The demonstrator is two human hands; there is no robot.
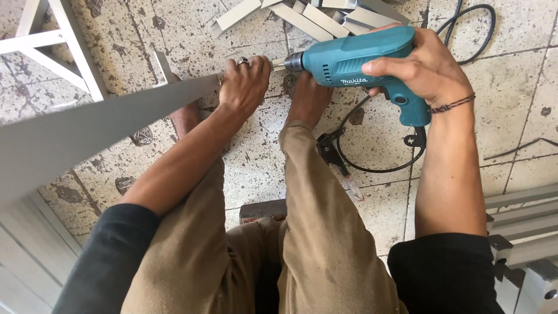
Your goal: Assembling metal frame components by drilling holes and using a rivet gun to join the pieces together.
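My right hand (421,65) grips a teal electric drill (354,61) held level, its chuck pointing left. My left hand (245,86), with a ring on one finger, clasps the far end of a long grey metal profile (87,131) that runs toward the lower left. The drill's tip meets the profile right at my left hand's fingers; the bit itself is mostly hidden. My bare feet rest on the tiled floor below the profile's end, and my knees in tan trousers fill the lower middle.
Several short grey metal pieces (314,17) lie at the top. The drill's black cable (372,166) loops on the floor near a small hand tool (337,163). A white metal frame (52,43) stands top left; grey profiles (523,232) are stacked at the right.
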